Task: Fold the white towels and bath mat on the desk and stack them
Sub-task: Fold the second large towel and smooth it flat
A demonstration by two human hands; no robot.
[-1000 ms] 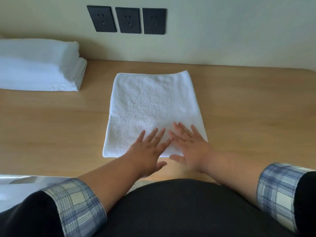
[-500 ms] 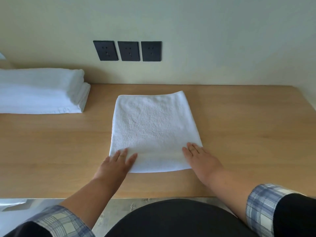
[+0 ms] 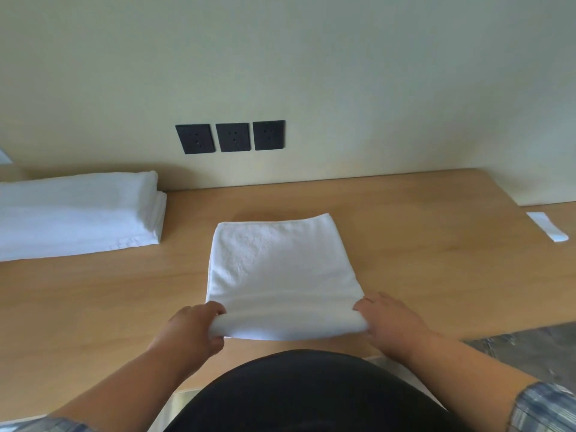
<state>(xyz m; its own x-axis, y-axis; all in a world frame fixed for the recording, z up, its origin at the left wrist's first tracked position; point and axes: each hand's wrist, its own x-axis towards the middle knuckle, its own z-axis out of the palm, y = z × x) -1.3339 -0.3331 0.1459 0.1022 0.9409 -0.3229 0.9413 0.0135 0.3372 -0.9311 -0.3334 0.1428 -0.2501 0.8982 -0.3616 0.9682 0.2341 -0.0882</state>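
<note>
White towel [image 3: 280,266] runs lengthwise toward the wall [image 3: 389,88] (near end curled).

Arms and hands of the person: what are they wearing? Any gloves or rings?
No gloves, rings or watch show on the left hand or right hand. Blue-and-white plaid fabric sleeves end near the elbows, with nothing worn below them.

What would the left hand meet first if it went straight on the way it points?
The white towel, whose raised near edge the left hand already holds; probably its flat part next.
</note>
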